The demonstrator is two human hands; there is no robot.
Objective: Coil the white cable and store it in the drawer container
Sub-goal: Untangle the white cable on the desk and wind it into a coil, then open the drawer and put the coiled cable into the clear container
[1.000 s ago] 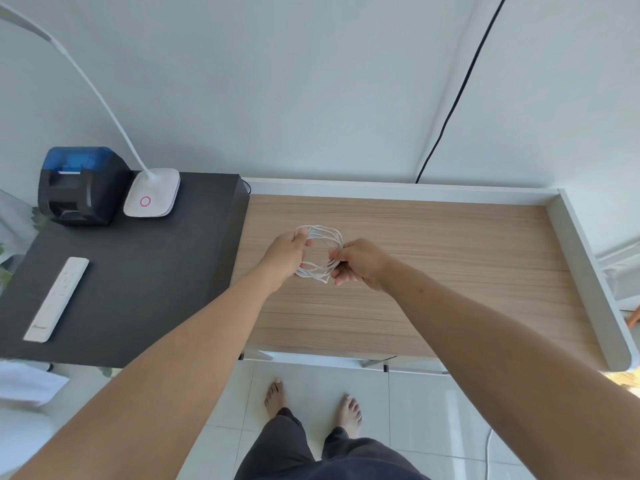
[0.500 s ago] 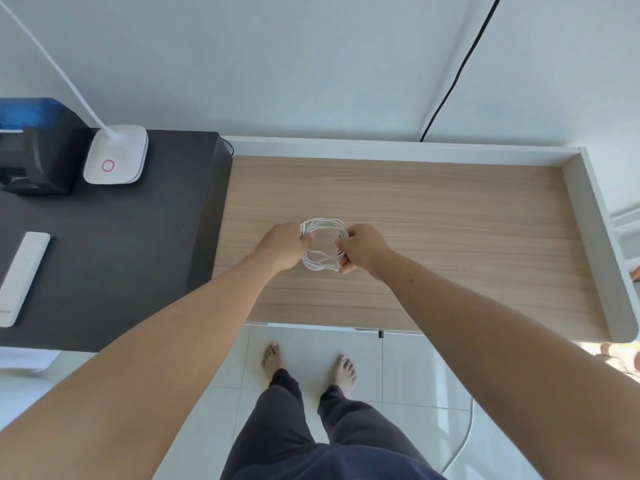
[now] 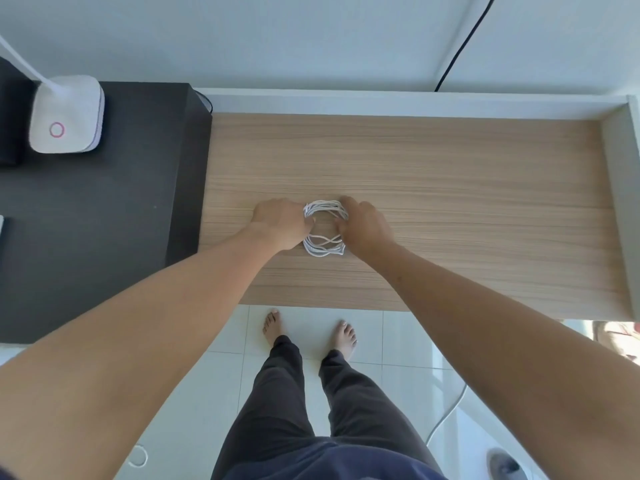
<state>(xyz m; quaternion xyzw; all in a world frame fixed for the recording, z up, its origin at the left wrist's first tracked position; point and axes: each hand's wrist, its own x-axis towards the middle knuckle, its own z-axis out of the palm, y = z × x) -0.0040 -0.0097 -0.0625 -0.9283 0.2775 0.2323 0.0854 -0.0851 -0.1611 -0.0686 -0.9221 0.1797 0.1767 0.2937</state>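
- My left hand (image 3: pixel 281 221) and my right hand (image 3: pixel 364 226) each pinch one side of the white cable (image 3: pixel 325 227), which is wound into a small round bundle of several loops.
- My fingers are closed around the strands on both sides, so the coil is held between the two hands, with an open gap in its middle.
- The coil sits low over the wooden surface (image 3: pixel 450 188); I cannot tell whether its underside touches the wood.
- That wooden surface spreads out under and around my hands, with a white raised rim (image 3: pixel 381 102) beyond them and a grey side wall (image 3: pixel 620 202) far to my right.
- To the left of my left hand stands a black cabinet top (image 3: pixel 104 220), well apart from the coil.
- On its far left corner rests a white lamp base (image 3: pixel 65 114) with a pink ring on top.
- Beyond the rim, a black cord (image 3: pixel 460 46) runs up the wall.
- Below my forearms I see my bare feet (image 3: pixel 308 332) on white floor tiles.
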